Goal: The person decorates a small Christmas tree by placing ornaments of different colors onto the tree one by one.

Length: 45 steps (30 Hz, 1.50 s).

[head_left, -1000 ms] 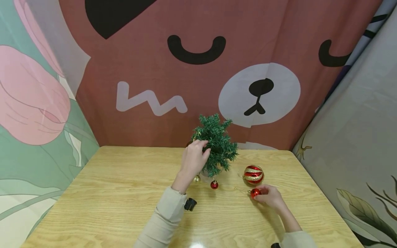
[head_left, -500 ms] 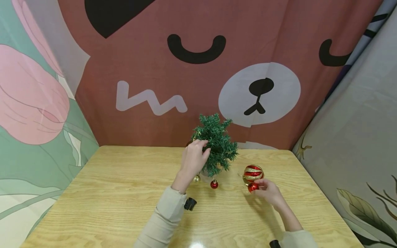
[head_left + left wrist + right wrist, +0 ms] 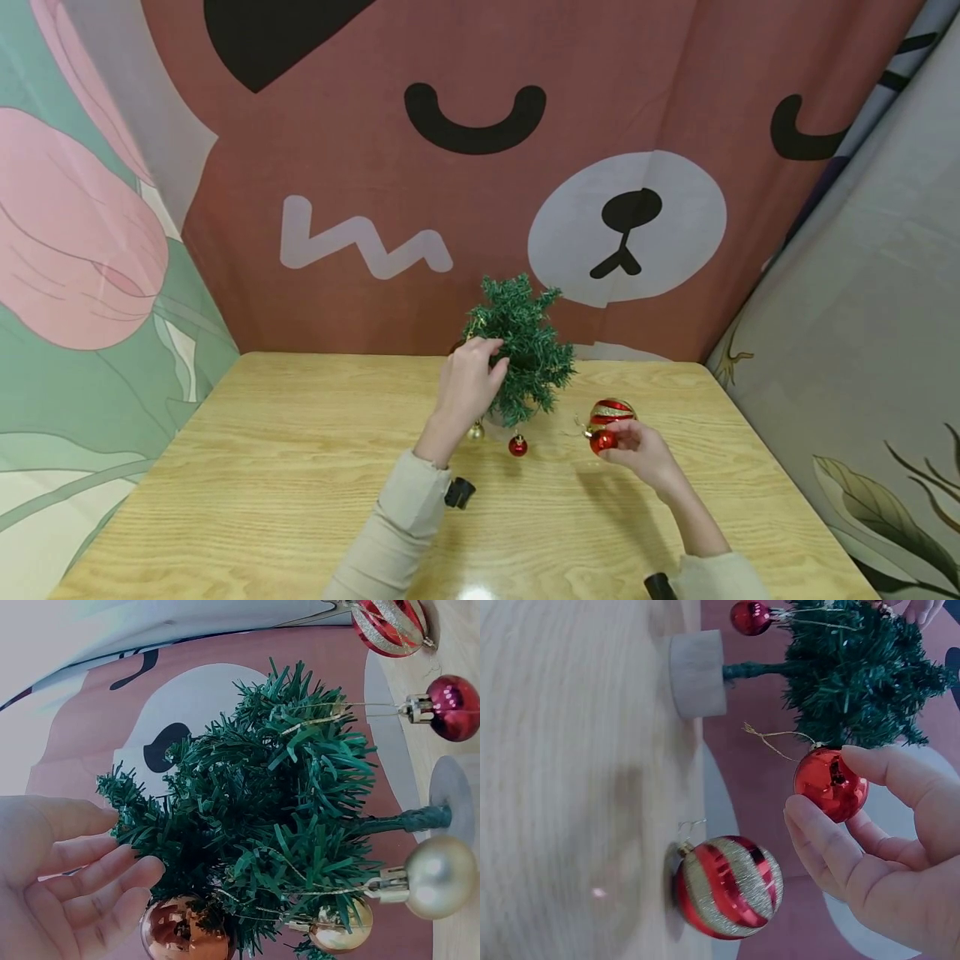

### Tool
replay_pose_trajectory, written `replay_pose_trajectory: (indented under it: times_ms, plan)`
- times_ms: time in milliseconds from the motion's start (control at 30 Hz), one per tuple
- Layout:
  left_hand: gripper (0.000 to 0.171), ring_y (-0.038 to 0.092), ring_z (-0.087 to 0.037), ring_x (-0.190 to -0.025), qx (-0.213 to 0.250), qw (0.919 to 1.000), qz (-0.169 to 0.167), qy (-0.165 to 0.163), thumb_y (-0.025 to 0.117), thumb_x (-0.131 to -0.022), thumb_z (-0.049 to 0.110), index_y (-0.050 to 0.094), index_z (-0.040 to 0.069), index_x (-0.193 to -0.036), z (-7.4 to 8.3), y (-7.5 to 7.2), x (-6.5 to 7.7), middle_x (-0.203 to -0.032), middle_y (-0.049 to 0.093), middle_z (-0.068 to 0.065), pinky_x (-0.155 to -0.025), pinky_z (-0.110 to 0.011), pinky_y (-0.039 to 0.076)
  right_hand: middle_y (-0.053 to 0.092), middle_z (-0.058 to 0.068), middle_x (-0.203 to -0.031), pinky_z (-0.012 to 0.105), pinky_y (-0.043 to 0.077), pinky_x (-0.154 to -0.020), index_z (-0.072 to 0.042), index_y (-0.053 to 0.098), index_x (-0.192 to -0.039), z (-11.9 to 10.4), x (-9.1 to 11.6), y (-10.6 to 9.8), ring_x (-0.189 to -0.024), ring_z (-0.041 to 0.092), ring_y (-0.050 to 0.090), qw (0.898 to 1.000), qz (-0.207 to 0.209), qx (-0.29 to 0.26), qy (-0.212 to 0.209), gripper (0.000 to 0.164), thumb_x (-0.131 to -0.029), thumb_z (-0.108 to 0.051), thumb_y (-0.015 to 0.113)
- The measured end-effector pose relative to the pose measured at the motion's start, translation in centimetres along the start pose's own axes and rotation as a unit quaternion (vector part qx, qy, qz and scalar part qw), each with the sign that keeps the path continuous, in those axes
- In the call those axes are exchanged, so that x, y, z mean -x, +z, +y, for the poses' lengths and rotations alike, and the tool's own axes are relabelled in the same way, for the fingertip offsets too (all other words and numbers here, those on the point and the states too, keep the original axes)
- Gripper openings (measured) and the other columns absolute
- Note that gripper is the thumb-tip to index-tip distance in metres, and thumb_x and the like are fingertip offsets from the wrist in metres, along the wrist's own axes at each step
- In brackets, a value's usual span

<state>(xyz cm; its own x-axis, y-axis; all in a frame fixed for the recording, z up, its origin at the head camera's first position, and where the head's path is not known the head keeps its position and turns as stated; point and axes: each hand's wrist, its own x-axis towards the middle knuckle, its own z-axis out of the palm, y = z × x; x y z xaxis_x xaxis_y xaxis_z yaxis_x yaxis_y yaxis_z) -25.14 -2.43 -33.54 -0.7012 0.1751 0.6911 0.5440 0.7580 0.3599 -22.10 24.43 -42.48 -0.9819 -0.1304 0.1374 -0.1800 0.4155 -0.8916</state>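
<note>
A small artificial Christmas tree [image 3: 525,358] stands at the table's back. My left hand [image 3: 468,379] is at its left side, fingers loosely bent with nothing in them, fingertips right at the branches in the left wrist view. Between thumb and fingers my right hand [image 3: 647,454] pinches a shiny red bauble [image 3: 831,784], raised above the table, its gold loop [image 3: 776,739] hanging free. Behind it lies a larger red-and-gold striped bauble [image 3: 729,888], partly covered by that hand in the head view. From the branches hang a small red bauble [image 3: 453,708], a pale gold one [image 3: 440,877] and a copper one [image 3: 187,928].
The wooden table [image 3: 322,467] runs back to a brown curtain [image 3: 360,317] with a bear's face. Another gold bauble [image 3: 343,926] hangs low on the tree. The tree's round base [image 3: 697,673] rests on the tabletop.
My right hand has lifted the red bauble off the table and carried it up and slightly left, in front of the striped bauble. The left hand has stayed at the tree.
</note>
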Motion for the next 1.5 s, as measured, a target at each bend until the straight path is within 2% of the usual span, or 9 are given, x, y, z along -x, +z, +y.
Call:
replay_pose_trajectory:
  times_ms: [200, 333, 700, 867, 1100, 1500]
  plan:
    - [0.021, 0.058, -0.011, -0.057, 0.004, 1.0, -0.005, -0.001, 0.066, -0.08, 0.011, 0.067, 0.002, -0.1, 0.0, 0.0, 0.1, -0.088, 0.065, -0.01, -0.045, -0.018, 0.042, 0.056, 0.017, -0.101, 0.026, 0.047, -0.07, 0.009, 0.051, -0.106, -1.3, 0.0, 0.2, -0.089, 0.023, 0.054, 1.0, 0.0, 0.008, 0.023, 0.039, -0.075, -0.006, 0.07]
    - [0.021, 0.058, -0.011, -0.057, 0.002, 1.0, -0.003, 0.002, 0.067, -0.08, 0.011, 0.067, 0.002, -0.1, -0.1, 0.0, 0.1, -0.088, 0.065, -0.01, -0.045, -0.018, 0.042, 0.056, 0.018, -0.103, 0.025, 0.047, -0.07, 0.009, 0.05, -0.109, -2.3, -0.1, 0.2, -0.089, 0.023, 0.054, 1.0, -0.002, 0.01, 0.024, 0.04, -0.077, -0.004, 0.069]
    - [0.022, 0.058, -0.011, -0.057, 0.007, 1.0, -0.001, 0.005, 0.066, -0.081, 0.011, 0.067, 0.001, -0.1, -0.2, 0.0, 0.0, -0.088, 0.065, -0.011, -0.044, -0.018, 0.041, 0.055, 0.022, -0.105, 0.026, 0.05, -0.068, 0.009, 0.05, -0.117, -4.6, -0.3, 0.6, -0.09, 0.018, 0.055, 0.999, -0.01, -0.039, -0.034, 0.044, -0.077, -0.003, 0.068]
    - [0.022, 0.058, -0.011, -0.057, 0.006, 1.0, -0.004, 0.002, 0.066, -0.081, 0.011, 0.067, 0.002, -0.1, -0.1, 0.0, 0.0, -0.089, 0.065, -0.011, -0.044, -0.018, 0.042, 0.056, 0.02, -0.103, 0.026, 0.05, -0.067, 0.009, 0.052, -0.115, -5.7, -0.4, 0.9, -0.088, 0.015, 0.056, 0.998, -0.007, -0.054, -0.03, 0.043, -0.077, -0.004, 0.068]
    - [0.022, 0.058, -0.01, -0.056, 0.002, 1.0, -0.007, -0.001, 0.066, -0.081, 0.013, 0.067, 0.002, -0.1, -0.1, 0.0, 0.0, -0.089, 0.065, -0.01, -0.043, -0.017, 0.04, 0.056, 0.02, -0.107, 0.021, 0.047, -0.07, 0.007, 0.052, -0.116, -6.8, -0.7, 1.4, -0.09, 0.008, 0.054, 0.997, 0.019, -0.068, -0.035, 0.043, -0.078, -0.006, 0.068]
    - [0.025, 0.058, -0.01, -0.055, 0.001, 1.0, -0.007, -0.002, 0.065, -0.082, 0.013, 0.065, 0.0, -0.102, 0.0, -0.1, 0.1, -0.087, 0.065, -0.01, -0.043, -0.016, 0.04, 0.055, 0.02, -0.107, 0.02, 0.047, -0.071, 0.007, 0.051, -0.116, -8.7, -1.4, 2.0, -0.09, 0.008, 0.054, 0.993, 0.037, -0.099, -0.057, 0.043, -0.079, -0.007, 0.068]
